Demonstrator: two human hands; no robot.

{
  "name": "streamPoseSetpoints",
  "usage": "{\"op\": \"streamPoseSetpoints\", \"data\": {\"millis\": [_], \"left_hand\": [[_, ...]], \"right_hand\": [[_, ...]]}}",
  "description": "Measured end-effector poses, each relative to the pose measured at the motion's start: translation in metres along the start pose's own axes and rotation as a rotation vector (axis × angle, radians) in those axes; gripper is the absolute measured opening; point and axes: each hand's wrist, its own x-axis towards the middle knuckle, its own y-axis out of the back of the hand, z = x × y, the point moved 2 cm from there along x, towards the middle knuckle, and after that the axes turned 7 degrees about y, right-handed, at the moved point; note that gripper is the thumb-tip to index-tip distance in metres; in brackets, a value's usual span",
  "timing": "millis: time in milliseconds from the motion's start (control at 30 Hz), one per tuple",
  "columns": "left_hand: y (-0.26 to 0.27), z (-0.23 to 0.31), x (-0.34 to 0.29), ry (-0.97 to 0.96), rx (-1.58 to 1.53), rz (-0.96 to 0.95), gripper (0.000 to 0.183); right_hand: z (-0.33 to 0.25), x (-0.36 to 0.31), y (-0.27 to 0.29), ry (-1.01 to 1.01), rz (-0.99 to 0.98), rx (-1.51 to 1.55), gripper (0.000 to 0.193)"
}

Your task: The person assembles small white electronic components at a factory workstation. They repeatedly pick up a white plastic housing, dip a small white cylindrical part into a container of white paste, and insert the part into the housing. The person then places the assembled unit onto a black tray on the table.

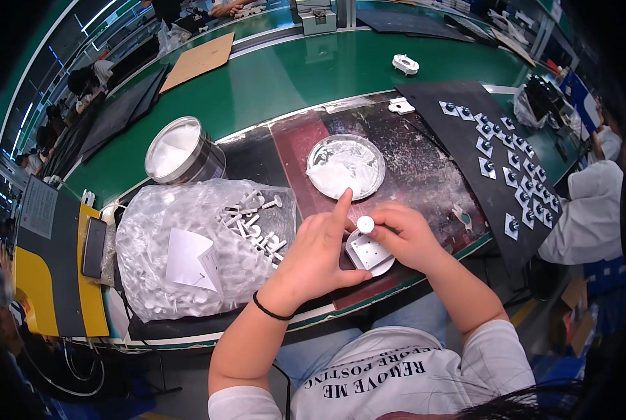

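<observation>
Left hand point(318, 253) gripping white housing point(370, 255) at near side of table point(425, 189); right hand point(409, 236) pinching round-headed white piece point(365, 224) over housing's far end; clear bag point(142, 248) lying left, round dish point(382, 168) sitting far

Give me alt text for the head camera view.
The left hand steadies a white part while the right hand holds a round-topped white piece; a plastic bag of white pieces lies left, a round dish ahead.

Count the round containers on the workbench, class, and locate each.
2: a deep tub behind the plastic bag, and a shallow dish just beyond the left hand. Others may be hidden farther back.
</observation>
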Motion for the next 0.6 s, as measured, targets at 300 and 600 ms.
{"op": "streamPoseSetpoints", "data": {"millis": [300, 600], "left_hand": [[-0.002, -0.001, -0.001, -0.009, -0.035, 0.008, 0.12], [0.0, 0.013, 0.002, -0.08, 0.075, 0.03, 0.122]], "right_hand": [[0.002, -0.032, 0.018, -0.108, 0.142, -0.094, 0.028], [-0.024, -0.055, 0.018, -0.192, 0.117, 0.053, 0.033]]}}
